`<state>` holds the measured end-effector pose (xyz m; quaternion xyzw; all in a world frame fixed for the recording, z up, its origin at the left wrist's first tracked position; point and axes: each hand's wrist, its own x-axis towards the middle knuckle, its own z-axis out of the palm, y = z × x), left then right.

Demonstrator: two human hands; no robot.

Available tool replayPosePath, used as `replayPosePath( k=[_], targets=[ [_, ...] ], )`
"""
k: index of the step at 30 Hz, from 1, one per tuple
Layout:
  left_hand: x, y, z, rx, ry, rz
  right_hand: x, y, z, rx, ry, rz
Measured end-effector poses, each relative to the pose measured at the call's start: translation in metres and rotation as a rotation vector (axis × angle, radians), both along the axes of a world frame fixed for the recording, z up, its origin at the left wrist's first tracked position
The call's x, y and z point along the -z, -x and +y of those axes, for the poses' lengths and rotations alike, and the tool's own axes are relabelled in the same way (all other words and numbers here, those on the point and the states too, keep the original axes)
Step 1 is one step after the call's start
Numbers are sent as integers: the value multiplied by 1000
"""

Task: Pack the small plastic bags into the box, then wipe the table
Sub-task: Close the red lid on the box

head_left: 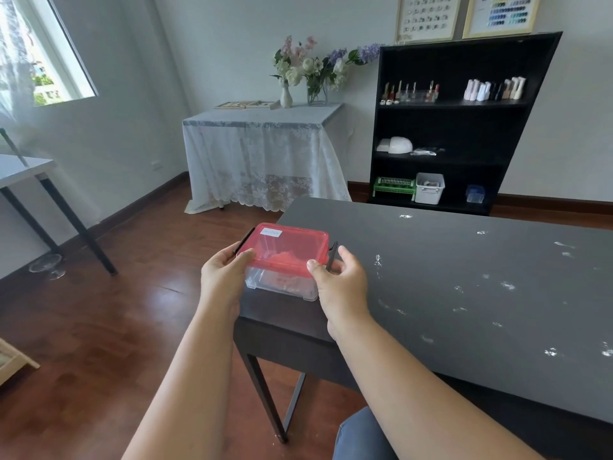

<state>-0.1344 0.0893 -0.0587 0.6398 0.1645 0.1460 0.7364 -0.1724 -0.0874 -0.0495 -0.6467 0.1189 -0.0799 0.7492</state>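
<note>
A clear plastic box (pixel 282 283) with a red lid (pixel 285 249) and black side latches sits at the left end of the black table (pixel 431 277). My left hand (pixel 222 280) grips its left side, thumb on the lid's corner. My right hand (pixel 341 280) grips its right side, fingers by the raised black latch. Several small clear plastic bags (pixel 507 285) lie scattered over the table to the right of the box, one of them (pixel 377 259) close to my right hand. Something red shows inside the box.
A black shelf unit (pixel 457 127) with bottles and bins stands behind the table. A lace-covered side table (pixel 262 154) with flower vases is at the back. A white table (pixel 30 174) stands at the left. The floor is wood.
</note>
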Motion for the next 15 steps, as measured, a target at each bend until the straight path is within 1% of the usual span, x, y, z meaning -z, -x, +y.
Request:
replayPosePath(
  k=[4, 6, 10, 15],
  targets=[
    [-3, -1, -1, -29, 69, 17, 5, -1, 5, 40, -176, 8],
    [-3, -2, 0, -42, 67, 15, 7, -2, 6, 53, -175, 7],
    [1, -5, 4, -41, 7, 5, 7, -9, 5, 57, -31, -40],
    [-4, -24, -2, 20, -116, 8, 4, -34, -5, 40, 216, -101]
  ],
)
